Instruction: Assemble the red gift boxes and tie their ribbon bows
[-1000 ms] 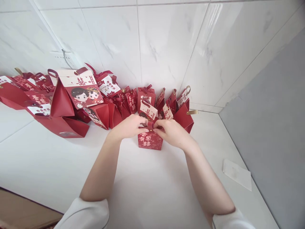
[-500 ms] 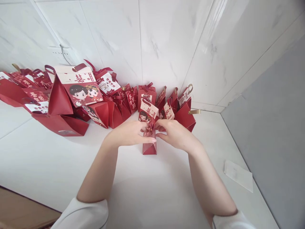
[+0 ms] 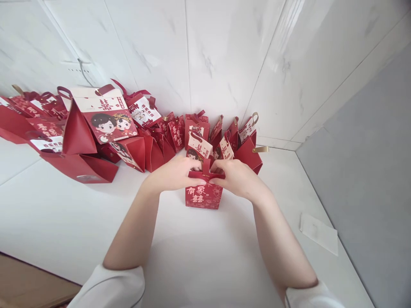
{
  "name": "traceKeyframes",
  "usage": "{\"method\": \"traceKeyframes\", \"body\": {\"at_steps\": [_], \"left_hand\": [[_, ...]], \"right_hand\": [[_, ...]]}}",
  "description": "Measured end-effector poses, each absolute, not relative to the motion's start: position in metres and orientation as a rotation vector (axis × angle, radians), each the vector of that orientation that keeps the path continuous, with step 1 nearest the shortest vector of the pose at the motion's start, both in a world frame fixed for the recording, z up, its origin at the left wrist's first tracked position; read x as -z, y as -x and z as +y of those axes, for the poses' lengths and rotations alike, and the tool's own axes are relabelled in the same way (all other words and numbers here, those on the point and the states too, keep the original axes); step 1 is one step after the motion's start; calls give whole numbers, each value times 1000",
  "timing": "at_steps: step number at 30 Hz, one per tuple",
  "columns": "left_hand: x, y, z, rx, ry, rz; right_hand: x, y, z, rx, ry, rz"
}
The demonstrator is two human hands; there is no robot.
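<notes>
A small red gift box (image 3: 203, 196) with gold characters on its front stands on the white counter (image 3: 192, 256) before me. My left hand (image 3: 175, 174) pinches the left side of its top flaps. My right hand (image 3: 236, 179) pinches the right side, thumb and fingers pressed on the flaps beside the upright red tab in the middle. Both hands rest on the box's top edge.
Behind the box, a row of several small red gift boxes (image 3: 221, 141) lines the tiled wall. A heap of larger red bags with a cartoon couple (image 3: 99, 124) fills the back left. A white paper slip (image 3: 318, 233) lies at the right, beside a grey wall.
The box was turned with its narrow side to me half a second ago; now its lettered front faces me again, and the top flaps lie flatter under my fingers.
</notes>
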State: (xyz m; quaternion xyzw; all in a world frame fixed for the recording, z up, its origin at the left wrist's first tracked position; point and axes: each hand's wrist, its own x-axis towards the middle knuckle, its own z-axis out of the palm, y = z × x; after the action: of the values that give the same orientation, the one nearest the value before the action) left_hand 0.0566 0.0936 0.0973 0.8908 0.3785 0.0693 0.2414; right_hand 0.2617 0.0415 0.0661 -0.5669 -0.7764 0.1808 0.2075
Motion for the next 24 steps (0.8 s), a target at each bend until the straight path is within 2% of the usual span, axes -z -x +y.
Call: {"method": "traceKeyframes", "body": {"at_steps": [12,20,24], "left_hand": [[-89,-61,106,-110,-2614,914],[-91,-53,109,-334,-2525,947],[-86,-41,120,-111,-2363,1157]], "right_hand": [[-61,-259,51,-526,1330,-2260],[-62,-259,54,-502,1285,-2112],[-56,-264,60,-587,1417,-2083]]}}
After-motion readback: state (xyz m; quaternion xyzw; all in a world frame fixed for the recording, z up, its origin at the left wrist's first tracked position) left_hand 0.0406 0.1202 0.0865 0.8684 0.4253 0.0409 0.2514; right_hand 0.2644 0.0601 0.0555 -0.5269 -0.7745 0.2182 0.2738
